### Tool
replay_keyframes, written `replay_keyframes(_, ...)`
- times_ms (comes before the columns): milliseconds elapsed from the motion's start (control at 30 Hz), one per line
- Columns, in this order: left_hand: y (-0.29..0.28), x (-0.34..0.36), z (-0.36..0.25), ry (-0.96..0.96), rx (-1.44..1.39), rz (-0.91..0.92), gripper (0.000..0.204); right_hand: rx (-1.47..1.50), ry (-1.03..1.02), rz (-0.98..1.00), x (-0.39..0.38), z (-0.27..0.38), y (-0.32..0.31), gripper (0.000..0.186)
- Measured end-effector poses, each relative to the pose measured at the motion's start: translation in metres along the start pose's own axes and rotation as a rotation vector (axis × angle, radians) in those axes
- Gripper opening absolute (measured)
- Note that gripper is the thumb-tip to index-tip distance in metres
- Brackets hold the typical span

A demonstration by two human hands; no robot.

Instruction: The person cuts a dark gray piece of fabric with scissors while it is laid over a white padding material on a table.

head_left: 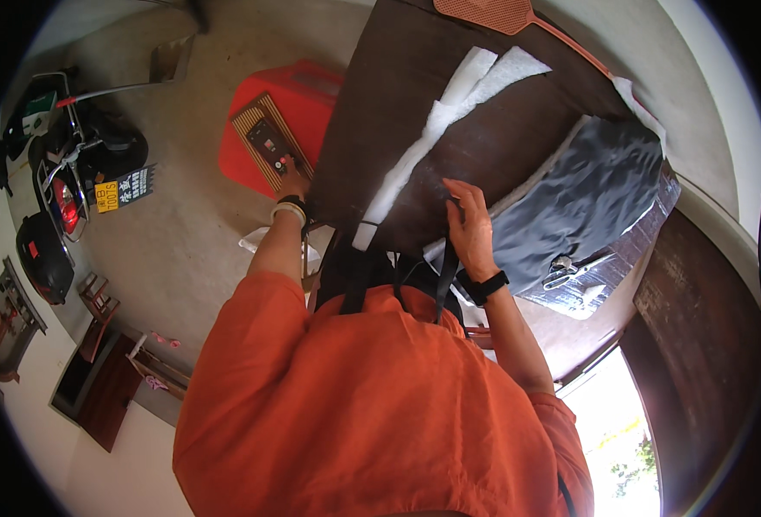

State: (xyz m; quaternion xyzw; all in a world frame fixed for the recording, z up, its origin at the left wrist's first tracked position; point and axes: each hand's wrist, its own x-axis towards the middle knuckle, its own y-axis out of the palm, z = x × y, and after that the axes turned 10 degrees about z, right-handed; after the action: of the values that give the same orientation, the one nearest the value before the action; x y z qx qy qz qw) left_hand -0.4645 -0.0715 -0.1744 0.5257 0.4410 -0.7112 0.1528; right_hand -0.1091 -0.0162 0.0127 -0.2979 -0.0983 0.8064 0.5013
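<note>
L hand (292, 183): fingertips at near end of dark panel (265, 136), by a small red bit; can't tell if they're pressing, pinching or just resting. R hand (475, 231): fingers fairly straight, thumb a bit apart, over table edge; black strap (447, 280) runs up to it, can't tell if gripped. Panel sits on striped board (244, 127), atop red stool (316, 79), L of table (376, 99). White strip (430, 138) lies on table, L of R hand, its near end at the edge, split end far. Dark cloth (583, 202) to R, scissors (570, 273) by its near edge.

Risks, my guess: strip could slide off if its near end's snagged by strap or arm; a hard L push could shift board on stool; tugging cloth might drag scissors along.
</note>
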Motion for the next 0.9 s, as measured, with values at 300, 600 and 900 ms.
replay_keyframes(300, -0.007, -0.009, -0.006, -0.002, -0.034, 0.093, 0.095, 0.071, 0.037, -0.044, -0.003, -0.007, -0.008, 0.03)
replay_keyframes(600, -0.013, -0.021, 0.012, -0.053, -0.142, -0.361, 0.078, 0.063, 0.03, -0.228, 0.015, -0.023, -0.056, 0.022)
replay_keyframes(900, -0.016, -0.089, -0.025, 0.428, -0.231, -0.86, 0.059, 0.171, 0.062, -0.497, 0.044, -0.085, -0.174, 0.028)
